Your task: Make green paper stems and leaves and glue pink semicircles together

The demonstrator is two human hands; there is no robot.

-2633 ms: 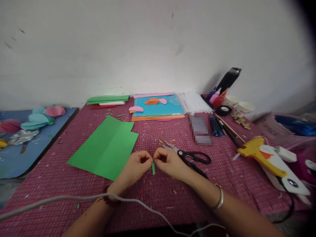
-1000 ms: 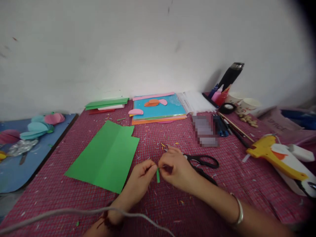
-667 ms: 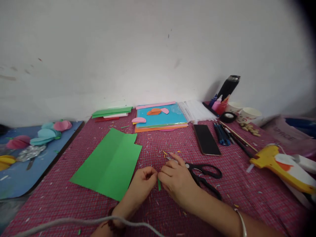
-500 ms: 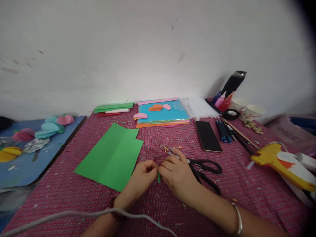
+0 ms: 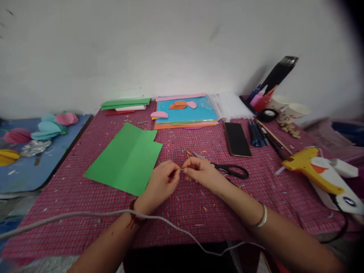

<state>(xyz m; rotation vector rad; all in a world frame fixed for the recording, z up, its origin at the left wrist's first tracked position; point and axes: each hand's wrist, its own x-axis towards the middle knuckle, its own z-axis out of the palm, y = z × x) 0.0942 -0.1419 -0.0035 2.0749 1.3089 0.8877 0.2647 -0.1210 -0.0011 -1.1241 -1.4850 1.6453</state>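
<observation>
My left hand [image 5: 164, 177] and my right hand [image 5: 200, 172] meet fingertip to fingertip over the middle of the table. Between their pinched fingers is a small strip of green paper [image 5: 181, 169], mostly covered by the fingers. A pair of black-handled scissors [image 5: 234, 171] lies on the cloth, partly hidden behind my right hand and wrist. Left of my left hand, a large sheet of green paper [image 5: 125, 159] with a notch cut from one corner lies flat, a crease down its middle.
Paper scraps dot the checked tablecloth [image 5: 173, 231]. At the right are a phone [image 5: 237, 139], pens [image 5: 257, 133], and a yellow glue gun [image 5: 309, 167]. Coloured sheets [image 5: 196, 113] lie at the back. Paper shapes [image 5: 48, 127] rest on a blue board at left. A cable [image 5: 85, 214] crosses in front.
The view has tilted down, showing the table's front edge. My right hand has turned so its thumb and fingers pinch near my left fingertips; the green strip now shows less.
</observation>
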